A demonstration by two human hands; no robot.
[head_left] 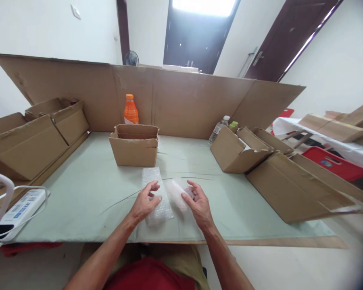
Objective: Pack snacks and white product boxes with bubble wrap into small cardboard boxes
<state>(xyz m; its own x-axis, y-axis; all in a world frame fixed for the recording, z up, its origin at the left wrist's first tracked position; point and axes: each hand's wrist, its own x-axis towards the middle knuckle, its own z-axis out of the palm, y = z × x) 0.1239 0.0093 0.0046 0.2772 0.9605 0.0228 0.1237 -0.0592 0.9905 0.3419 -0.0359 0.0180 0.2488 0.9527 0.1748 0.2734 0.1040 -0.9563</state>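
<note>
A flat strip of clear bubble wrap [163,207] lies on the pale green tablecloth near the front edge. Over its left side is my left hand [144,202], fingers loosely curved and thumb apart, with nothing gripped in it. My right hand [199,206] holds a folded, translucent piece of plastic wrap [178,192] between thumb and fingers, just right of the strip. Whether anything is inside that folded piece cannot be made out.
Behind the hands stands a small open cardboard box [134,153], with an orange bottle [131,110] beyond. More open boxes line the left [27,149] and right [240,151]. A white power strip [26,209] with cables sits front left. A tall cardboard panel [181,102] closes the back.
</note>
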